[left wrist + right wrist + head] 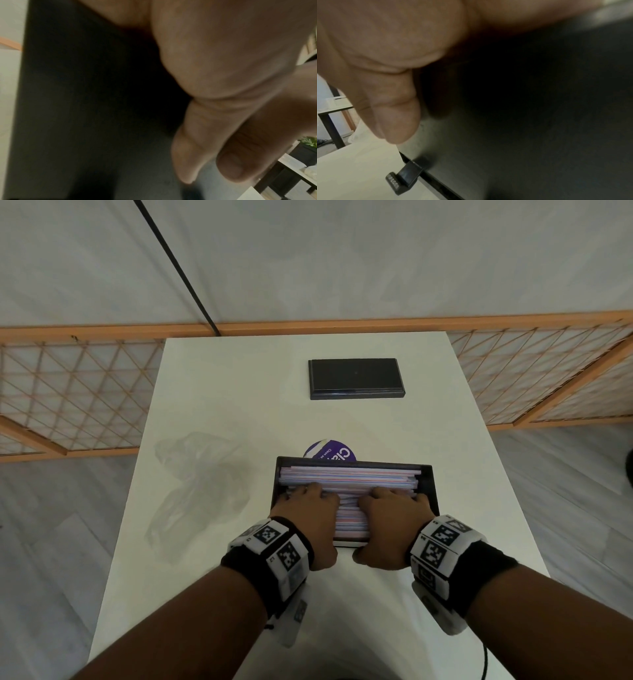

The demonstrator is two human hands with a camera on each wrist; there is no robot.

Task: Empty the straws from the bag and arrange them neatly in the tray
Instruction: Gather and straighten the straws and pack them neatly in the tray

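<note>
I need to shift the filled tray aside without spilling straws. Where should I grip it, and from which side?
Probably by the two short end walls of the tray, one hand coming in from the left and one from the right, keeping it level. It is open-topped and the straws lie lengthwise, piled close to the rim, so a one-sided lift could tip them out.

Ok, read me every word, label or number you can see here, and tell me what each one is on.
"Cla": large white letters on the purple disc, the rest hidden behind the tray.
"Clean as": small line on the same disc, cut off there.
On the wristbands: square black-and-white codes with tiny characters beside them, too small to read.
On the black tab in the right wrist view: raised characters, too blurred to read.
</note>
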